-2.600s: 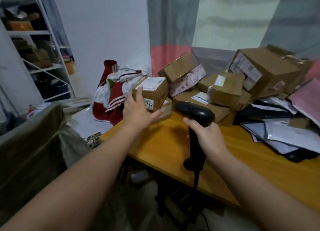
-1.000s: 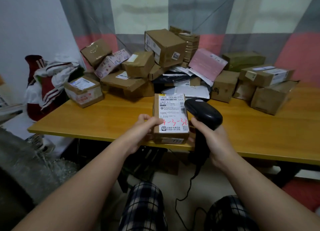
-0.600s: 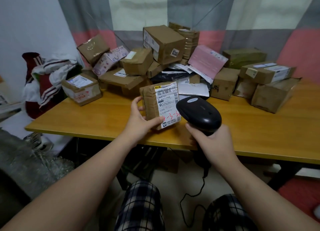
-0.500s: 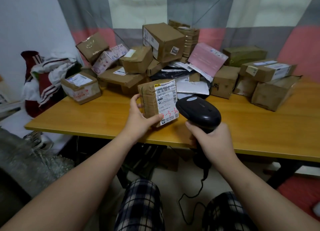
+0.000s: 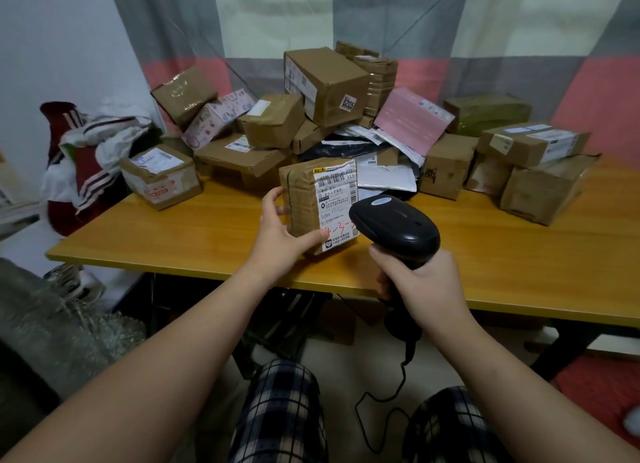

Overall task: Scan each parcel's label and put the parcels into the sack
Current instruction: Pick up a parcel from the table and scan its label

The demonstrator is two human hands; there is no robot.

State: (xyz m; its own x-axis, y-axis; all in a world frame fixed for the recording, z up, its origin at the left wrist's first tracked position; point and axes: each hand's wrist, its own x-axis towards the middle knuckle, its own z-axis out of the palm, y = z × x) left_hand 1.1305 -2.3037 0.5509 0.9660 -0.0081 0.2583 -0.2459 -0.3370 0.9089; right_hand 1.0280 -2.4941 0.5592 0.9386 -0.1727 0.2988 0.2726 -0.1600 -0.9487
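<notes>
A yellow wooden desk (image 5: 207, 234) stands before a grey, white and pink curtain (image 5: 346, 12). Beyond both grips it carries a heap of brown cardboard parcels (image 5: 325, 81) and a pink mailer (image 5: 412, 123). The left grip (image 5: 277, 232) holds a small brown parcel (image 5: 301, 199) upright over the desk's near edge, thumb on its white label (image 5: 336, 202), while just to its right the right grip (image 5: 419, 282) wraps the handle of a black barcode scanner (image 5: 394, 227). Low to the left of the left grip lies the grey sack (image 5: 38, 324), its inside unseen.
</notes>
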